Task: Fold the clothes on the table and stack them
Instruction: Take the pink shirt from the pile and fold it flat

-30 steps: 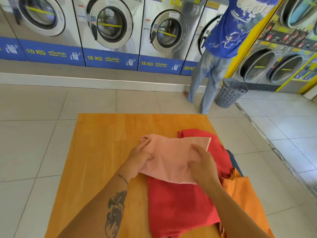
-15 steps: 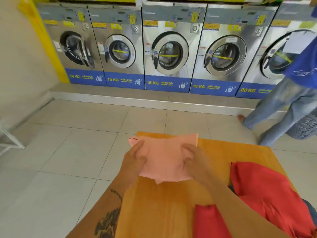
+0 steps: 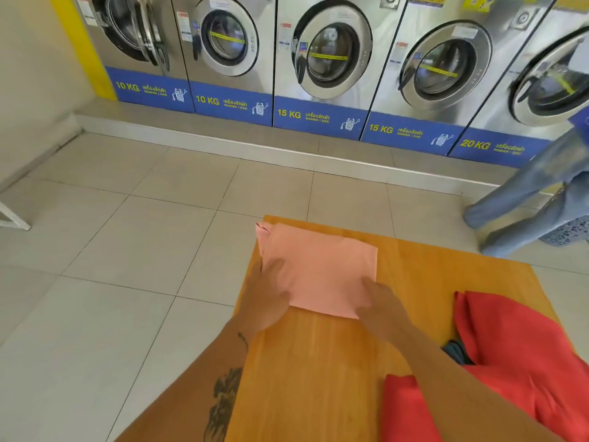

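Head view, both hands flat, open, left hand (image 3: pixel 267 301), right hand (image 3: pixel 379 304), pressing pink cloth (image 3: pixel 322 269)

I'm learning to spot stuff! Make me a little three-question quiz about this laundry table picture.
1. True or false: the pink cloth lies flat on the orange table.
2. What touches the pink cloth? A) left hand only B) both hands C) neither
3. Fill in: the red clothes lie to the ____ of the pink cloth.

Key: 1 true. 2 B, the right hand touches too. 3 right.
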Motion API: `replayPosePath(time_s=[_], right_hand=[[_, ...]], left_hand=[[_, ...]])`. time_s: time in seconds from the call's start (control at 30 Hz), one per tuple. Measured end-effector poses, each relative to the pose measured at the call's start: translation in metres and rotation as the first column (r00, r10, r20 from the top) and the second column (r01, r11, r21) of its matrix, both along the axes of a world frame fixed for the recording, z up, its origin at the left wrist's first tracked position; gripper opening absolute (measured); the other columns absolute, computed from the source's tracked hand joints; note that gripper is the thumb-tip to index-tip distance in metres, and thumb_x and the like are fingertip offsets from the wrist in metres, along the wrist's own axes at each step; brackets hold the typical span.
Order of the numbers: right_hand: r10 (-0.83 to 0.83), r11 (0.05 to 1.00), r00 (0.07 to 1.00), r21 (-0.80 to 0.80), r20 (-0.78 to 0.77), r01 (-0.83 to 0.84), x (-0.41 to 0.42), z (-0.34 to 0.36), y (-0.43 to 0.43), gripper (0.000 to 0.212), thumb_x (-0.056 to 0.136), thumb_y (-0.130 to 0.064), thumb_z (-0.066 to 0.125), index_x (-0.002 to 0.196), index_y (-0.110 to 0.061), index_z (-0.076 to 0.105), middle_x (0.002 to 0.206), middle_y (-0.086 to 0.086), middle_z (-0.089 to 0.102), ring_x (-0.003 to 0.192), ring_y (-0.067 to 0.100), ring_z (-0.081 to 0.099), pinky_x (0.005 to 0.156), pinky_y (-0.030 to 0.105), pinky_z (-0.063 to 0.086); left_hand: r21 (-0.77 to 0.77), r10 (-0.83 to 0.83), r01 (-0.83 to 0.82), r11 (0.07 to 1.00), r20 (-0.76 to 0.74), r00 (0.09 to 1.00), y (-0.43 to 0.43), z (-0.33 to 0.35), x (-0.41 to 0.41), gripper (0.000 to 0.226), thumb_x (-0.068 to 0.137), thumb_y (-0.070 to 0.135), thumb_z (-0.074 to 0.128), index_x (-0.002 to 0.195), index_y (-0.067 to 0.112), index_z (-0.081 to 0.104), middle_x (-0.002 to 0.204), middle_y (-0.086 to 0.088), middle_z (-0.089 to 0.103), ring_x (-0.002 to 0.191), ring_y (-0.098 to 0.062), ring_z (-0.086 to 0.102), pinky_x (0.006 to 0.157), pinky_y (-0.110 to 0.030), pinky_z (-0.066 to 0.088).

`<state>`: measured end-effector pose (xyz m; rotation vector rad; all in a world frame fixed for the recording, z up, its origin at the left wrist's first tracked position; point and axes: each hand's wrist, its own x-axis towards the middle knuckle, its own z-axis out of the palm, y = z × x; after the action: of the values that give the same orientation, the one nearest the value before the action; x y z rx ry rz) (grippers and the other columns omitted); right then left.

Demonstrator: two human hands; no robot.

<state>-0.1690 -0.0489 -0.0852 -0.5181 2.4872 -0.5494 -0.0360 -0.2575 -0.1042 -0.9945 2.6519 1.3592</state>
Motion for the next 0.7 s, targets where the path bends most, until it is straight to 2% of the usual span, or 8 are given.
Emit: replayPosePath(time_s=[0.2,0.27,0.33,0.47,0.53,0.6,0.67,0.7], right_hand=[[-0.033,0.991,0.994,-0.129,0.106,0.046,0.011,0.015,0.026,0.069,0.095,-0.014,0.055,0.156,-0.022,0.022,0.161,-0.001,0.020,0.131,0.020,0.041,0.081,0.016,0.041],[-0.055,0.984,0.994,-0.167,0.095,0.070,0.021,0.025,0.043,0.065,0.095,-0.017,0.057,0.153,-0.024,0.028,0.159,-0.001,0.024,0.135,0.021,0.041,0.089,0.024,0.046],[-0.058,0.981,0.997,-0.182,0.060,0.068,0.031,0.037,0.066,0.062,0.094,-0.017,0.059,0.151,-0.024,0.034,0.158,-0.001,0.029,0.138,0.021,0.038,0.104,0.036,0.044],[-0.088,0.955,0.995,-0.281,0.045,0.097,0.056,0.069,0.133,0.054,0.091,-0.010,0.058,0.142,-0.024,0.047,0.137,-0.006,0.048,0.124,0.015,0.052,0.085,0.020,0.049],[-0.121,0.941,0.992,-0.320,-0.026,0.106,0.065,0.083,0.172,0.047,0.088,-0.006,0.061,0.131,-0.024,0.056,0.120,-0.012,0.057,0.106,0.005,0.058,0.082,0.013,0.048],[-0.159,0.937,0.984,-0.325,-0.084,0.123,0.070,0.089,0.219,0.048,0.085,-0.007,0.064,0.129,-0.024,0.059,0.124,-0.014,0.059,0.105,0.007,0.060,0.094,0.021,0.047],[-0.229,0.915,0.971,-0.355,-0.066,0.192,0.074,0.090,0.269,0.048,0.083,-0.010,0.065,0.129,-0.025,0.059,0.129,-0.008,0.059,0.110,0.013,0.061,0.099,0.030,0.048],[-0.270,0.896,0.962,-0.376,-0.045,0.235,0.076,0.091,0.295,0.045,0.084,-0.009,0.064,0.126,-0.025,0.060,0.125,-0.008,0.061,0.109,0.013,0.061,0.095,0.026,0.049]], left_hand=[[-0.003,0.194,-0.194,0.981,-0.067,0.979,0.027,0.015,0.019,0.059,0.088,0.014,0.052,0.145,0.026,0.040,0.154,-0.001,0.022,0.139,-0.028,0.029,0.112,-0.044,0.035],[-0.003,0.281,-0.283,0.959,-0.106,0.954,0.041,0.028,0.026,0.056,0.087,0.010,0.052,0.141,0.025,0.046,0.151,0.000,0.027,0.136,-0.026,0.031,0.107,-0.044,0.040],[0.015,0.310,-0.313,0.950,-0.173,0.935,0.058,0.040,0.031,0.053,0.086,0.009,0.053,0.136,0.027,0.051,0.146,0.002,0.033,0.131,-0.023,0.037,0.099,-0.041,0.047],[0.052,0.245,-0.240,0.969,-0.285,0.927,0.109,0.063,0.032,0.047,0.087,0.008,0.056,0.129,0.031,0.055,0.133,0.006,0.040,0.105,-0.012,0.051,0.070,-0.022,0.050],[0.062,0.174,-0.163,0.985,-0.325,0.930,0.145,0.072,0.029,0.045,0.089,0.009,0.056,0.128,0.032,0.055,0.126,0.007,0.040,0.108,-0.013,0.054,0.076,-0.032,0.055],[0.038,0.075,-0.066,0.997,-0.353,0.932,0.188,0.080,0.024,0.044,0.090,0.010,0.055,0.129,0.029,0.055,0.126,0.006,0.042,0.117,-0.014,0.050,0.090,-0.041,0.053],[0.018,-0.014,0.022,1.000,-0.356,0.934,0.237,0.085,0.020,0.043,0.090,0.009,0.055,0.130,0.025,0.055,0.128,0.005,0.044,0.118,-0.014,0.051,0.097,-0.039,0.049],[0.017,-0.052,0.062,0.998,-0.351,0.935,0.263,0.086,0.019,0.043,0.090,0.009,0.055,0.129,0.026,0.055,0.126,0.006,0.044,0.116,-0.013,0.052,0.096,-0.035,0.047]])
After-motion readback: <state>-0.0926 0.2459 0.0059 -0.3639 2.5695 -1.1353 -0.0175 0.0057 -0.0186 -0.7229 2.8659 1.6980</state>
